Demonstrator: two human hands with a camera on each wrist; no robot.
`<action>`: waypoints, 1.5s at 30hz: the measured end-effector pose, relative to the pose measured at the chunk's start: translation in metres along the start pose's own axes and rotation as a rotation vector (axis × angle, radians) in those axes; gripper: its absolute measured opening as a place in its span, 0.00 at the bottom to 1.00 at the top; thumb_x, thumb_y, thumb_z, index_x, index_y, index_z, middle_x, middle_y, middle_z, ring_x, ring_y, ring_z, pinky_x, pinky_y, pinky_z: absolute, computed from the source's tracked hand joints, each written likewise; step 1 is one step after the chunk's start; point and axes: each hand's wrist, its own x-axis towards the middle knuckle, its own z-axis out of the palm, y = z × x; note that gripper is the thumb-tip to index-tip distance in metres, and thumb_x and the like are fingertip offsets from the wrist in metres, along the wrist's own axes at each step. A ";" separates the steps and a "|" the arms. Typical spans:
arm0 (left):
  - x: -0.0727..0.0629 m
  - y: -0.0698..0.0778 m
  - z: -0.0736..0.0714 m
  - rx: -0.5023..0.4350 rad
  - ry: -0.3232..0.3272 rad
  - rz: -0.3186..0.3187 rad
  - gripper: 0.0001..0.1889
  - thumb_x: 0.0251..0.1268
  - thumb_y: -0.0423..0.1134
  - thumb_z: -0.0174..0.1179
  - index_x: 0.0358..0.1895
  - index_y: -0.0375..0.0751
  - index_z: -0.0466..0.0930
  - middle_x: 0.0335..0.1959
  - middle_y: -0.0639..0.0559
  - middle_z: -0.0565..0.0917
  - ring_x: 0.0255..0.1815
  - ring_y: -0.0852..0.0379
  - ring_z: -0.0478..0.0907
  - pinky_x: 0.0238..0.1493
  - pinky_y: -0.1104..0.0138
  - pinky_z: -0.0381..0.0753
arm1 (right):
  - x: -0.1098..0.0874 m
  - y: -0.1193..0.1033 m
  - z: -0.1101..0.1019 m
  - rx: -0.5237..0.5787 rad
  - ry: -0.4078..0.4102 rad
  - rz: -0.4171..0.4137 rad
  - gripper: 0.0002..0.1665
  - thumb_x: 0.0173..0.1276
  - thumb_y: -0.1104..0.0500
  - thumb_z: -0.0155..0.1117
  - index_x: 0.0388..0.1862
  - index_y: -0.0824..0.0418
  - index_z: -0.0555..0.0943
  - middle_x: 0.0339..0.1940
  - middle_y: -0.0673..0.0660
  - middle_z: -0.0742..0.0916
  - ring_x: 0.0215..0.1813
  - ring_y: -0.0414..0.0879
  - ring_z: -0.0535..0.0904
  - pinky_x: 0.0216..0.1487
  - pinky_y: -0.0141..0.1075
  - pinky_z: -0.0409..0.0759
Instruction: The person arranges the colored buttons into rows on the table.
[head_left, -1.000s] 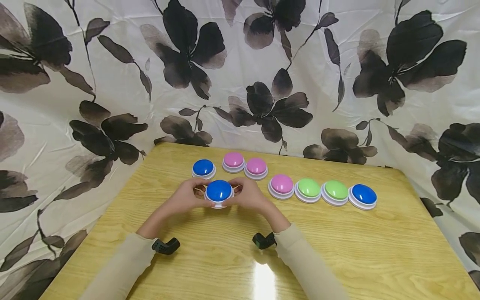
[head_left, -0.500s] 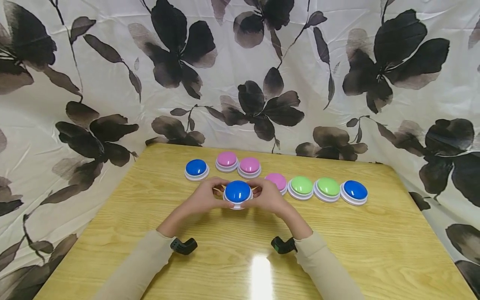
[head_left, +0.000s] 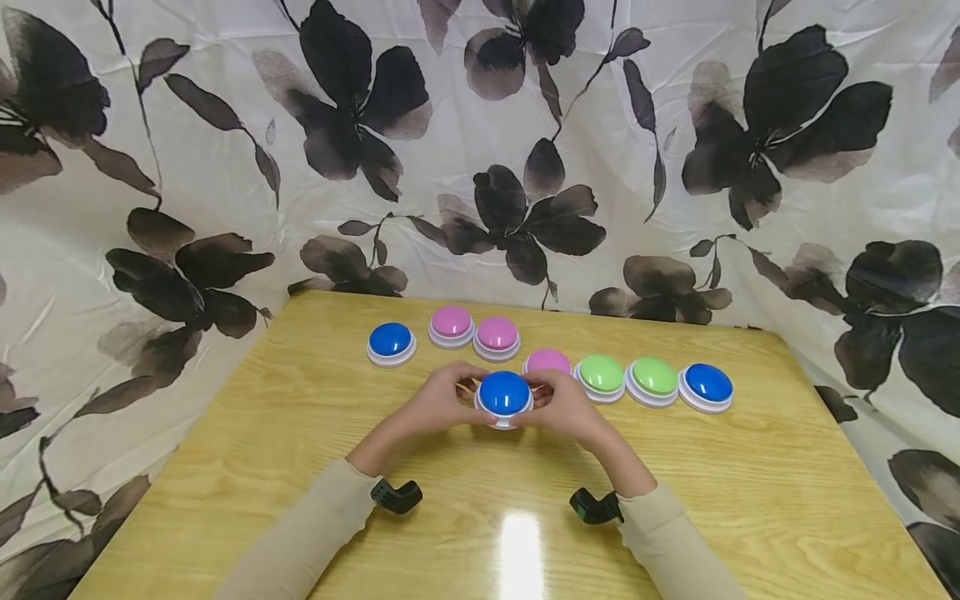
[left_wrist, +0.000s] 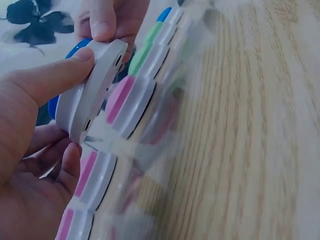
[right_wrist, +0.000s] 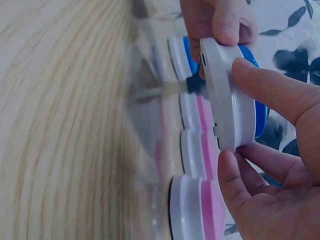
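A round push button with a blue dome and white base (head_left: pixel 504 393) is held between both hands, raised off the table, as the wrist views show. My left hand (head_left: pixel 444 402) grips its left side, thumb (left_wrist: pixel 75 70) on the white rim and fingers curled beneath. From the other side my right hand (head_left: pixel 564 407) grips it the same way, its thumb (right_wrist: pixel 270 85) on the base. Just behind the held button a pink button (head_left: pixel 547 361) is partly covered by it and the right hand in the head view.
Two pink buttons (head_left: pixel 452 323) stand farther back, with a blue button (head_left: pixel 391 340) to their left. Two green buttons (head_left: pixel 602 375) and another blue button (head_left: pixel 707 384) continue the row rightward. A floral cloth (head_left: pixel 420 167) hangs behind the wooden table (head_left: pixel 450 533).
Both hands have carried the blue button rightward, from in front of the left blue button to in front of the third pink button. The other buttons have kept their places on the table.
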 end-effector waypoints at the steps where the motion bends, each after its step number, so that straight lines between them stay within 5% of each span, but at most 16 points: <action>1: 0.001 -0.001 0.004 -0.004 -0.008 0.005 0.35 0.44 0.45 0.79 0.57 0.35 0.77 0.47 0.51 0.78 0.45 0.54 0.75 0.46 0.66 0.80 | -0.002 0.003 -0.001 -0.001 0.008 0.015 0.40 0.44 0.58 0.84 0.57 0.67 0.78 0.43 0.56 0.83 0.42 0.49 0.78 0.44 0.37 0.81; 18: 0.019 0.002 0.041 -0.002 -0.080 0.049 0.35 0.46 0.46 0.78 0.58 0.35 0.77 0.48 0.52 0.77 0.45 0.57 0.76 0.46 0.69 0.79 | -0.023 0.032 -0.022 0.029 0.025 0.075 0.41 0.46 0.58 0.83 0.60 0.68 0.76 0.44 0.57 0.83 0.42 0.50 0.78 0.44 0.37 0.80; 45: 0.030 0.000 0.062 -0.049 -0.088 0.048 0.34 0.44 0.43 0.79 0.58 0.38 0.78 0.45 0.54 0.80 0.41 0.60 0.76 0.43 0.68 0.79 | -0.028 0.046 -0.033 0.033 0.021 0.065 0.41 0.46 0.63 0.82 0.59 0.72 0.75 0.42 0.60 0.83 0.42 0.51 0.80 0.42 0.38 0.81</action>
